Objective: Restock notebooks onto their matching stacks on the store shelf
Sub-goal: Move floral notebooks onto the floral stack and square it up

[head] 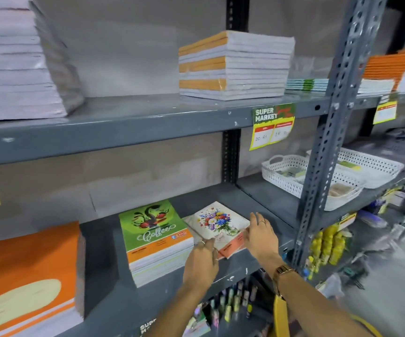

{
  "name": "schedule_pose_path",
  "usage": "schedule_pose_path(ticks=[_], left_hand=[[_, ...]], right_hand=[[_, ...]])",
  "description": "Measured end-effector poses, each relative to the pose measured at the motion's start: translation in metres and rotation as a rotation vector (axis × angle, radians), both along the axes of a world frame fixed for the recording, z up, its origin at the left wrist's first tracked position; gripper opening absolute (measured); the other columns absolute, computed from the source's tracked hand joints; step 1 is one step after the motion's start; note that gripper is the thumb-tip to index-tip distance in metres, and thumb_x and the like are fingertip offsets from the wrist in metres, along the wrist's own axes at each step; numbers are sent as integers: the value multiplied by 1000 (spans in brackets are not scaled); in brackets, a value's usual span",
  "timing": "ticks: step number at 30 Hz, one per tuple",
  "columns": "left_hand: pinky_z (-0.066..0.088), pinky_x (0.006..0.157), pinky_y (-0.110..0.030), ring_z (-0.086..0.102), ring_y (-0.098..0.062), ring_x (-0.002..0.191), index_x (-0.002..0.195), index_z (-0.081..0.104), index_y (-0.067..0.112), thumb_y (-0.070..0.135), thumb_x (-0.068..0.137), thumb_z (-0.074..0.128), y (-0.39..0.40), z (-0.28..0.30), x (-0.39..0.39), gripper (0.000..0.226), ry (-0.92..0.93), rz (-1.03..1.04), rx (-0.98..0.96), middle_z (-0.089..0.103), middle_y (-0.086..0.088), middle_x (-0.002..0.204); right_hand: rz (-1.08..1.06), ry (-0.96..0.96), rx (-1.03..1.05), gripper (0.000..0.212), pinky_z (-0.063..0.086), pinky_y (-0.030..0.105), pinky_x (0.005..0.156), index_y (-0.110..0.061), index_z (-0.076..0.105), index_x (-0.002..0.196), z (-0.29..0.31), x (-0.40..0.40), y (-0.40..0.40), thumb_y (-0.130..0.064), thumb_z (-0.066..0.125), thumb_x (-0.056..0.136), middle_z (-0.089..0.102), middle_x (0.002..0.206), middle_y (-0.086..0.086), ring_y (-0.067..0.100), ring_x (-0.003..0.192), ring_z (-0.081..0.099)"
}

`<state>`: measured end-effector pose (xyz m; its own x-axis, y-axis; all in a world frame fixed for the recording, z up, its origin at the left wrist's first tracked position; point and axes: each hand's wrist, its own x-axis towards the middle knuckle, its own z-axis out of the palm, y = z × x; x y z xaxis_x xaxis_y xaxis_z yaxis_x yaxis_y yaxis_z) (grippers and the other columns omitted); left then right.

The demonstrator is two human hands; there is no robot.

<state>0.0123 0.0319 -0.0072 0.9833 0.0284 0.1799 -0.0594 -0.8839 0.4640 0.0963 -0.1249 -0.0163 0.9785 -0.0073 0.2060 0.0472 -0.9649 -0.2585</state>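
Note:
A floral-cover notebook [218, 222] lies on a low stack on the grey middle shelf [250, 261], right of a taller stack with a green "Coffee" cover [151, 227]. My left hand [202, 261] grips the floral notebook's near left corner, thumb on top. My right hand [260, 235] presses its right edge with fingers spread. An orange-cover stack [28, 273] sits at the far left of the same shelf.
The upper shelf holds a white-and-orange notebook stack [235, 65] and a tall white stack [14, 57]. A perforated steel upright [323, 154] stands right of my hands. White baskets [291, 176] sit beyond it. A price tag [272, 125] hangs from the upper shelf edge.

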Motion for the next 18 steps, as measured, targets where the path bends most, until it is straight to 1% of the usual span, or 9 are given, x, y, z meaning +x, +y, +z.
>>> schedule_pose_path(ticks=[3,5,6,8,10,13,15,16,18], left_hand=[[42,102,-32,48,-25,124,142,29,12,20,96,36,-6,-17,7,47,40,-32,79,46,-11,140],[28,114,-31,32,-22,136,144,23,10,29,97,33,-7,-31,9,51,66,-56,136,33,-9,149],[20,118,-30,24,-20,140,145,21,9,34,97,31,-7,-36,10,54,66,-62,159,28,-9,152],[10,120,-31,13,-21,145,146,15,8,44,96,27,-8,-45,12,63,62,-56,174,19,-10,156],[2,120,-32,2,-22,146,147,7,6,53,94,23,-10,-51,13,72,76,-62,207,10,-12,158],[-5,118,-33,-8,-23,146,146,-4,5,58,92,17,-10,-57,11,78,89,-78,252,-1,-13,158],[-8,117,-32,-11,-23,146,146,-8,5,60,91,15,-8,-57,11,81,102,-88,256,-5,-12,158],[-9,117,-32,-12,-23,145,146,-9,6,62,90,12,-8,-57,11,83,112,-92,257,-7,-12,158],[-9,117,-31,-13,-23,145,146,-10,6,66,84,5,-7,-56,9,87,128,-107,266,-9,-12,158]], right_hand=[[-22,128,75,69,34,40,111,-6,16,148,-1,10,-5,-38,46,95,29,153,13,29,140,28],[-22,236,127,76,36,43,108,-5,14,148,-4,17,-6,-47,45,93,31,152,13,30,139,29],[-15,265,112,77,36,43,108,-5,16,147,-4,19,-6,-51,44,92,33,151,13,30,139,30],[-14,264,73,76,36,43,108,-6,30,142,-6,24,-6,-57,46,88,39,147,12,29,136,35],[-44,265,106,71,36,44,105,-8,43,131,-3,29,-6,-58,55,81,46,140,12,29,131,40],[-157,347,189,68,31,47,106,-13,53,123,5,34,-1,-56,68,71,49,135,10,30,131,36],[-209,345,212,61,30,46,104,-15,57,117,9,35,5,-50,71,70,49,132,10,31,128,36],[-226,319,251,55,32,45,103,-13,58,114,10,35,7,-45,71,72,50,131,12,32,126,38],[-247,251,421,45,42,41,97,-4,57,113,14,34,10,-30,69,79,51,127,18,35,117,49]])
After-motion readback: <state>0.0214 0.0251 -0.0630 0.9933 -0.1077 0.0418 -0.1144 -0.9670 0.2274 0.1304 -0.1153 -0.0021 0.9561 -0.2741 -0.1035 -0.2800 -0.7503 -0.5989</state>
